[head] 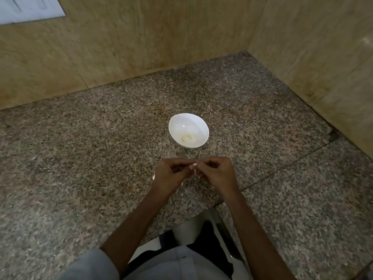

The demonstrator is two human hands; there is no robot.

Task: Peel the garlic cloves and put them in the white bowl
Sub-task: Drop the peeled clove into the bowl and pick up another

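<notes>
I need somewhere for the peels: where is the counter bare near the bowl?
Bare counter lies left of the white bowl, right of it, and behind it to the wall. Tight only in front, where left hand and right hand pinch a clove.

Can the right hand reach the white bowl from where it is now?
Probably yes. The white bowl sits just beyond the right hand with nothing between them, though that hand and the left hand both pinch a garlic clove.

Head-worn wide-angle view, facing forward and down over countertop (80, 158)
</notes>
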